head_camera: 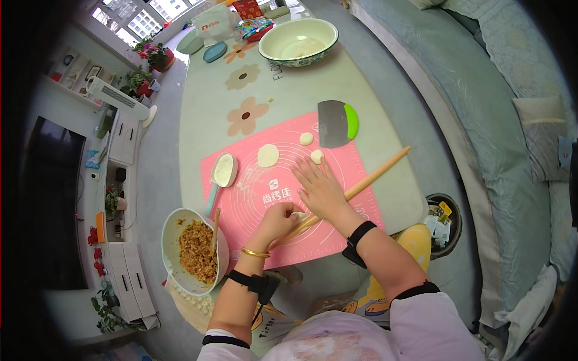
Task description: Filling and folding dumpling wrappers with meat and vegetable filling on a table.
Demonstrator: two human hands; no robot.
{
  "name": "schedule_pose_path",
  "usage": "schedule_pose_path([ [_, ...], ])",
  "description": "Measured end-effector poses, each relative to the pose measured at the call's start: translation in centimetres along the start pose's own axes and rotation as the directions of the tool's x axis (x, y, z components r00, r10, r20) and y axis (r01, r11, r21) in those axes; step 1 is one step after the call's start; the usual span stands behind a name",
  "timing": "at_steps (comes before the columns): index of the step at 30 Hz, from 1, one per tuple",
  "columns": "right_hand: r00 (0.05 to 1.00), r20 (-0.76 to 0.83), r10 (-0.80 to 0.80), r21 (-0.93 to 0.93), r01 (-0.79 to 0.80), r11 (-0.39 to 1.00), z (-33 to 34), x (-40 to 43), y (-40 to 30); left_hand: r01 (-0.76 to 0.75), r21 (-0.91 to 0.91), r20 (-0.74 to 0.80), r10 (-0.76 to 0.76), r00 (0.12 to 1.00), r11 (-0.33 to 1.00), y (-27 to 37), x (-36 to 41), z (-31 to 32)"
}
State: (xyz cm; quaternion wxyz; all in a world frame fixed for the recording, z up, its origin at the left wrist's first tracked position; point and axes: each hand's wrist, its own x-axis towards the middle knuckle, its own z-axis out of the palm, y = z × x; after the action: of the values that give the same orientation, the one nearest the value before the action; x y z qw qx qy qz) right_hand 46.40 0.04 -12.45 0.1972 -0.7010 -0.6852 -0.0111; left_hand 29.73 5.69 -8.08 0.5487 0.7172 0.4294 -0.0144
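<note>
On the pink silicone baking mat (250, 198) lies a wooden rolling pin (377, 173), running diagonally off the mat's right edge. My right hand (319, 188) is spread flat over the pin, its fingertips by a small dough piece (317, 156). My left hand (279, 221) is at the pin's lower end, its fingers pinching the edge of a dough wrapper (299, 216) that is partly hidden. Farther up the mat are a rolled dough round (268, 155) and another small dough piece (306, 138). A scoop of flour (224, 170) rests on the left.
A bowl of minced filling (170, 243) with a wooden utensil stands at the near left. A dough scraper (333, 124) with a green handle overlaps the mat's far right corner. A large enamel basin (298, 43) and packages stand farther back. A bin (456, 225) is beside the table.
</note>
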Motion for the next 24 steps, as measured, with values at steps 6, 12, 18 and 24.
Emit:
schedule_pose_path([
  [6,0.995,0.084,-0.044,0.086,0.036,0.996,-2.5,-6.2,-1.0,-0.062,-0.035,-0.106,0.058,0.993,0.997,-3.9,0.8,-0.2],
  [12,0.980,0.201,-0.002,0.150,-0.028,0.988,-4.9,-9.8,-1.5,-0.018,-0.223,-0.172,-0.022,0.985,0.975,-4.6,-0.6,-0.3],
  [18,0.989,0.142,0.025,0.132,-0.044,0.990,-4.8,-9.9,-1.5,0.072,-0.136,-0.214,-0.100,0.972,0.988,-2.9,-1.3,0.0],
  [24,0.996,0.092,0.023,0.135,-0.035,0.990,-4.0,-10.1,-1.3,-0.112,0.480,-0.228,0.247,0.942,0.870,0.6,-0.2,1.1],
])
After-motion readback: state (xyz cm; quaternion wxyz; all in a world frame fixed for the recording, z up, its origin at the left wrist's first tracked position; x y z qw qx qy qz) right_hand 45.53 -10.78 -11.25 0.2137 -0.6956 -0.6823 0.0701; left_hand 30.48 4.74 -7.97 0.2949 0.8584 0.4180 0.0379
